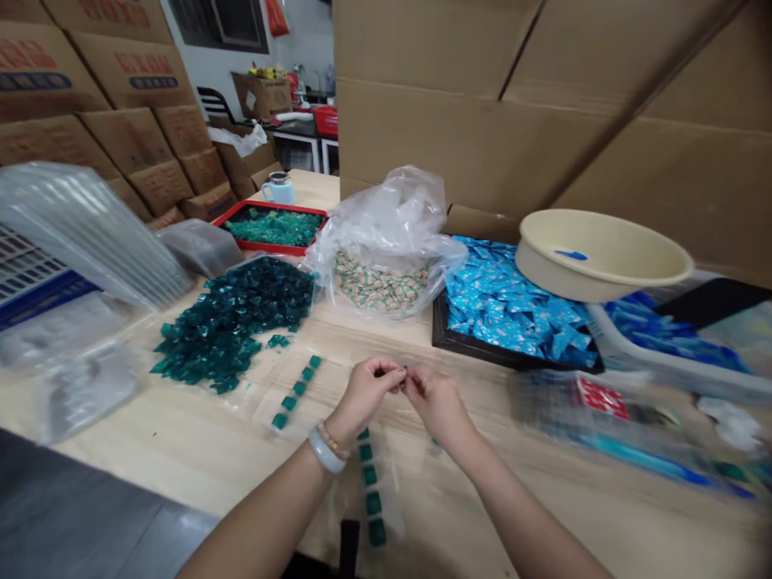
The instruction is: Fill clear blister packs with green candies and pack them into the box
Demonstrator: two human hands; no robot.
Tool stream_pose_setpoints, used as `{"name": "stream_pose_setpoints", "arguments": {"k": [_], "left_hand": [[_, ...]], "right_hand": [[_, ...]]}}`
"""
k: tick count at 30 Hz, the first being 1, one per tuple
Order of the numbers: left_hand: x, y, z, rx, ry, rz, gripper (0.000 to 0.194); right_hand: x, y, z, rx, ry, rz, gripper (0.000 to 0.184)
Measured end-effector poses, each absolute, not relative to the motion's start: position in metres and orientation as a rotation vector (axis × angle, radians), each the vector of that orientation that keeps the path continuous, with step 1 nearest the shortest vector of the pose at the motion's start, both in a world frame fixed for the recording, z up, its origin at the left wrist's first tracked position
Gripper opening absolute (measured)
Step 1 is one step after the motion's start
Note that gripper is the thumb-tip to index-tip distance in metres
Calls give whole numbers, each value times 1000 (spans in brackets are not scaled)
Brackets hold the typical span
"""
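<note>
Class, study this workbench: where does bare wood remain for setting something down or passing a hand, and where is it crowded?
Bare wood shows between the teal packets and the black tray, and right of the right forearm. Crowded: the back row, with the red tray, plastic bag and blue sachets.

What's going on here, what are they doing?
A person sits at a wooden table, their left hand and right hand meeting at the fingertips, pinching something too small to make out. Two strips of small teal packets lie below and beside the hands. A heap of dark teal packets lies to their left, and blue packets fill a black tray to the right.
</note>
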State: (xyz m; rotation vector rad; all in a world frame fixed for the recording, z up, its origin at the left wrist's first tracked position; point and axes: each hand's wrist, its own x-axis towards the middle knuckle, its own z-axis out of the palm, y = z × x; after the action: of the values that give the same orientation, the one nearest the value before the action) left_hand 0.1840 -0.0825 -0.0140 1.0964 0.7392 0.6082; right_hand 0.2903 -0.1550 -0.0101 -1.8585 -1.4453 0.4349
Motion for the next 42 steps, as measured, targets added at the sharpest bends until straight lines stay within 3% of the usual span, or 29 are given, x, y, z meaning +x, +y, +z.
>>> {"name": "stream_pose_setpoints", "arguments": {"k": [4, 10, 13, 18, 24, 29, 37, 42], "left_hand": [[198, -105, -15, 973, 741, 563, 19], [203, -121, -9, 1063, 689, 412, 19], [212, -126, -4, 1118, 675, 367, 14], [237, -145, -2, 1014, 574, 358, 24], [238, -161, -19, 1405, 524, 226, 14], [231, -162, -41, 1524, 590, 274, 7], [222, -153, -54, 1280, 737, 198, 25], [215, -147, -50, 1260, 626, 161, 26]], "right_hand": [[297, -180, -15, -1844, -1321, 389, 10], [298, -207, -26, -1545, -907, 732, 13], [310, -216, -15, -1559, -953, 692, 15], [335, -237, 2, -1569, -1053, 621, 18], [334, -271, -26, -1729, -937, 547, 13], [334, -277, -31, -1869, -1199, 484, 10], [341, -259, -47, -1984, -2058, 330, 18], [341, -262, -58, -1982, -1887, 394, 16]]}}
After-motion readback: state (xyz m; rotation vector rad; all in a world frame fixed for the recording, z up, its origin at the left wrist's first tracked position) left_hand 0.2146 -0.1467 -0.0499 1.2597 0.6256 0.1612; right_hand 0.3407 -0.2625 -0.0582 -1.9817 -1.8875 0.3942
